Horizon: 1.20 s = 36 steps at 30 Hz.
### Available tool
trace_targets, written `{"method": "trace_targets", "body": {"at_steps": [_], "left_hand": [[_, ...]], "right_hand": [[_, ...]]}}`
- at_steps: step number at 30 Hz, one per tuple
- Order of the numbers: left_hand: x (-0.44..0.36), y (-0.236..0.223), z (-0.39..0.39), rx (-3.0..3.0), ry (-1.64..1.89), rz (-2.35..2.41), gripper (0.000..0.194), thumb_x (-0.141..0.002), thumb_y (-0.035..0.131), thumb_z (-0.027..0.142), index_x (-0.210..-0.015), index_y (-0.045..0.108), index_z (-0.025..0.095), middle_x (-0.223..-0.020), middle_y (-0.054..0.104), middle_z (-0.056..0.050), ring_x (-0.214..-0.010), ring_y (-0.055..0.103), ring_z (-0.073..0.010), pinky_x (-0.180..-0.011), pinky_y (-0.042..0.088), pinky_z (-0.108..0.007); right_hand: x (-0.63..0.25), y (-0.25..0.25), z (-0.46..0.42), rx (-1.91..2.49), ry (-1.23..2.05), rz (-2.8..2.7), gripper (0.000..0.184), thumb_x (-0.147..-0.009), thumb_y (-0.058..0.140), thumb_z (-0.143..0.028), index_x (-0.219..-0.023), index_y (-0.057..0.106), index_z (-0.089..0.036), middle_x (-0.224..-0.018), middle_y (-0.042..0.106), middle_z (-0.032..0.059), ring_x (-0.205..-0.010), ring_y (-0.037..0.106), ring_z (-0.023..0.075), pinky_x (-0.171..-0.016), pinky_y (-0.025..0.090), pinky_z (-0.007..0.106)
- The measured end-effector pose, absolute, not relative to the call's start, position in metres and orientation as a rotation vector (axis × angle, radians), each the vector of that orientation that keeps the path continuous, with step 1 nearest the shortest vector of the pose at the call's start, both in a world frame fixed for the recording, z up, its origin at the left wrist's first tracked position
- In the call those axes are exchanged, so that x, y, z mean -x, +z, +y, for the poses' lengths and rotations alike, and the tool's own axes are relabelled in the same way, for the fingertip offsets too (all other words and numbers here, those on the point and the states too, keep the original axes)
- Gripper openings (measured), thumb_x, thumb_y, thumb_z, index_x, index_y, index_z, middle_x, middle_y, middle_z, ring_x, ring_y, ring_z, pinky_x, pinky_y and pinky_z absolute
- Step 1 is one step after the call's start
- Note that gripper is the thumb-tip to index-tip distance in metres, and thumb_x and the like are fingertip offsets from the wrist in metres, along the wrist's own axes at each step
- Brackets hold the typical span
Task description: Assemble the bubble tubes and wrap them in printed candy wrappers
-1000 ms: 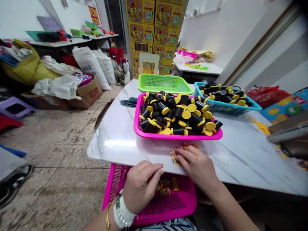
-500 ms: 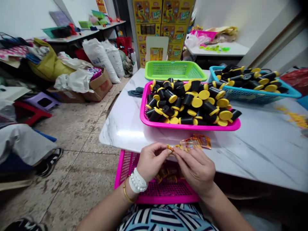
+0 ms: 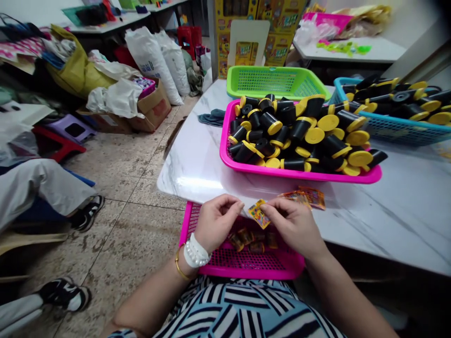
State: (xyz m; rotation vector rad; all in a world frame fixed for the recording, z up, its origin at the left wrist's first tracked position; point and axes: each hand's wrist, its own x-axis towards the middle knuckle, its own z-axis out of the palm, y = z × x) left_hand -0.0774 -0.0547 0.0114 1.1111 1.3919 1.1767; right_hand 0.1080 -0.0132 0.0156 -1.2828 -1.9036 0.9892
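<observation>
A small yellow printed label [image 3: 259, 214] is pinched at its right edge between the thumb and fingers of my right hand [image 3: 294, 225]. My left hand [image 3: 217, 221] is just left of the label, thumb and forefinger pressed together; I cannot make out whether anything is between them. Below both hands, a pink basket [image 3: 246, 270] holds several small brown rolls with orange ends [image 3: 256, 247]. Orange printed wrappers [image 3: 313, 197] lie on the marble-patterned table [image 3: 197, 180], partly behind my right hand.
A second pink basket [image 3: 303, 174] on the table is heaped with black, yellow-lidded canisters [image 3: 269, 123]. Behind it are a green basket [image 3: 278, 70] and a blue basket [image 3: 398, 131] of similar canisters. Dark cloth [image 3: 211, 118] lies left. Another person's leg [image 3: 45, 188] shows at far left.
My hands have moved apart from each other. The label, earlier mostly hidden between the fingers of both hands, now faces up in my right hand. The view has tilted down and left.
</observation>
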Motion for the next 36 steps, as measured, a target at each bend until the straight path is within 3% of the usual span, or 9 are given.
{"method": "trace_targets", "body": {"at_steps": [6, 16, 20, 23, 25, 28, 31, 36], "left_hand": [[0.062, 0.016, -0.081, -1.017, 1.254, 1.406, 0.028, -0.086, 0.064, 0.038, -0.079, 0.074, 0.013, -0.061, 0.063, -0.002, -0.042, 0.047, -0.0060, -0.041, 0.038, -0.018], [0.061, 0.008, -0.077, -0.769, 1.218, 1.314, 0.036, -0.081, 0.070, 0.047, -0.085, 0.075, 0.012, -0.057, 0.058, 0.001, -0.038, 0.042, -0.0035, -0.036, 0.031, -0.015], [0.063, 0.000, -0.072, -0.794, 1.259, 1.308, 0.026, -0.077, 0.076, 0.038, -0.091, 0.078, 0.016, -0.070, 0.064, -0.002, -0.056, 0.055, -0.0078, -0.050, 0.044, -0.017], [0.068, -0.004, -0.069, -0.844, 1.328, 1.349, 0.016, -0.075, 0.078, 0.031, -0.082, 0.077, 0.016, -0.082, 0.068, -0.005, -0.075, 0.062, -0.0132, -0.069, 0.051, -0.022], [0.073, -0.005, -0.067, -0.857, 1.345, 1.383, 0.015, -0.076, 0.077, 0.030, -0.074, 0.075, 0.015, -0.076, 0.067, -0.004, -0.073, 0.061, -0.0133, -0.069, 0.050, -0.024], [0.080, -0.001, -0.067, -0.929, 1.385, 1.409, 0.017, -0.075, 0.077, 0.029, -0.067, 0.071, 0.015, -0.072, 0.064, -0.002, -0.071, 0.059, -0.0128, -0.069, 0.049, -0.024], [0.083, 0.007, -0.065, -0.965, 1.399, 1.386, 0.016, -0.075, 0.076, 0.028, -0.067, 0.072, 0.015, -0.076, 0.066, -0.004, -0.076, 0.062, -0.0146, -0.073, 0.050, -0.026], [0.079, 0.015, -0.057, -0.967, 1.407, 1.365, 0.015, -0.074, 0.076, 0.029, -0.067, 0.073, 0.016, -0.075, 0.065, -0.004, -0.073, 0.061, -0.0140, -0.071, 0.050, -0.026]], "right_hand": [[-0.094, 0.002, -0.028, 1.276, 0.809, -1.693, 0.026, -0.091, 0.061, -0.033, -0.073, 0.070, -0.018, -0.064, 0.066, -0.0006, -0.059, 0.059, 0.0133, -0.059, 0.046, 0.024], [-0.092, -0.002, -0.030, 1.174, 0.714, -1.720, 0.020, -0.092, 0.061, -0.025, -0.076, 0.070, -0.019, -0.067, 0.065, 0.0000, -0.061, 0.059, 0.0134, -0.061, 0.047, 0.026], [-0.083, -0.006, -0.034, 1.056, 0.685, -1.813, 0.016, -0.092, 0.060, -0.019, -0.080, 0.069, -0.018, -0.071, 0.066, 0.0016, -0.064, 0.061, 0.0133, -0.062, 0.047, 0.026], [-0.078, -0.005, -0.034, 0.997, 0.654, -1.914, 0.018, -0.094, 0.056, -0.018, -0.081, 0.068, -0.019, -0.067, 0.063, 0.0015, -0.062, 0.059, 0.0133, -0.060, 0.047, 0.026], [-0.081, 0.001, -0.029, 0.955, 0.584, -1.984, 0.018, -0.094, 0.056, -0.018, -0.081, 0.069, -0.019, -0.066, 0.062, 0.0014, -0.061, 0.058, 0.0132, -0.059, 0.047, 0.025], [-0.099, 0.018, -0.009, 0.970, 0.260, -1.992, 0.010, -0.091, 0.061, -0.019, -0.092, 0.071, -0.019, -0.078, 0.067, 0.0044, -0.071, 0.061, 0.0154, -0.069, 0.050, 0.028], [-0.121, 0.037, 0.018, 1.237, -0.251, -1.901, 0.021, -0.089, 0.065, -0.030, -0.106, 0.071, -0.018, -0.094, 0.066, 0.0107, -0.085, 0.060, 0.0222, -0.077, 0.048, 0.035], [-0.124, 0.054, 0.045, 1.576, -0.658, -1.994, 0.031, -0.090, 0.058, -0.046, -0.084, 0.065, -0.016, -0.081, 0.064, 0.0116, -0.078, 0.054, 0.0263, -0.067, 0.038, 0.036]]}}
